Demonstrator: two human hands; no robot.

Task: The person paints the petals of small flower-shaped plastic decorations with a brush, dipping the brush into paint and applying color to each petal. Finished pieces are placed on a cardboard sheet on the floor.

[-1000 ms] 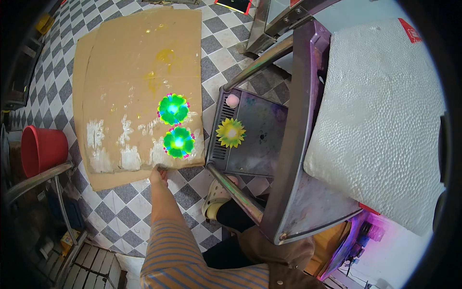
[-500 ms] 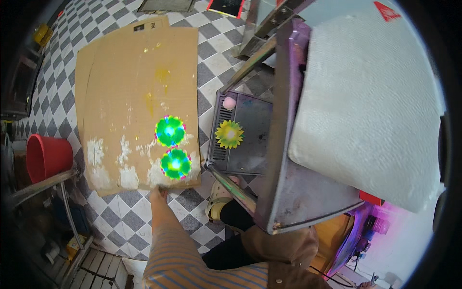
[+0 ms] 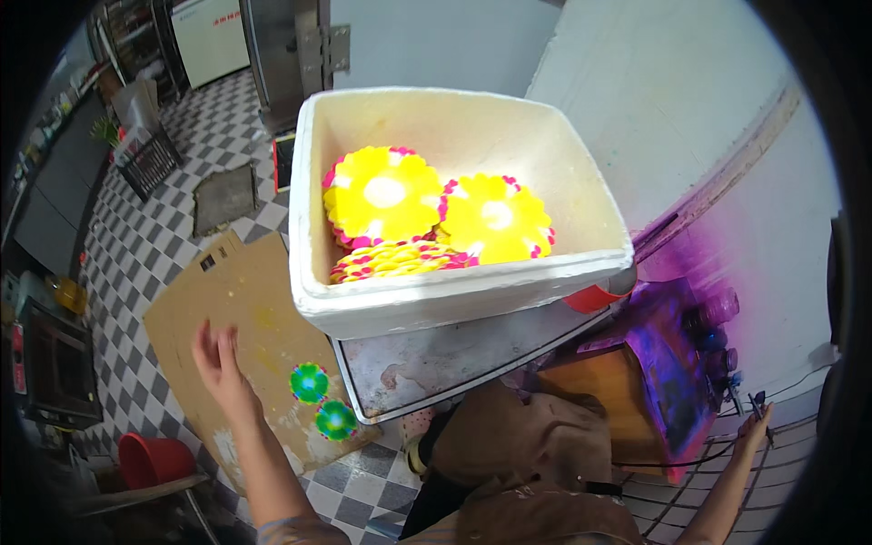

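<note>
My left hand [image 3: 220,356] is raised over the cardboard sheet [image 3: 195,318], its fingers apart and nothing in them. Two green flower-shaped pieces with bluish centres and pink edges lie side by side on the cardboard, the upper one [image 3: 309,383] and the lower one [image 3: 336,420]. Far off at the right, my right hand [image 3: 752,431] is closed around a small, slim airbrush [image 3: 758,405] with a dark hose. An uncovered white foam box [image 3: 463,295] holds yellow flower-shaped pieces [image 3: 498,218] with pink edges, several of them stacked.
The foam box stands on a grey tray-like top [image 3: 436,368]. A wooden surface [image 3: 595,400] with purple-stained sheeting and bottles [image 3: 722,309] is at right. At lower left are a red bucket [image 3: 156,459] and a metal bar. A black crate [image 3: 150,165] sits on the checkered floor.
My left hand has left the cardboard's near edge and risen above it. The view has lifted, bringing the inside of the foam box and my right hand with the airbrush into fuller sight.
</note>
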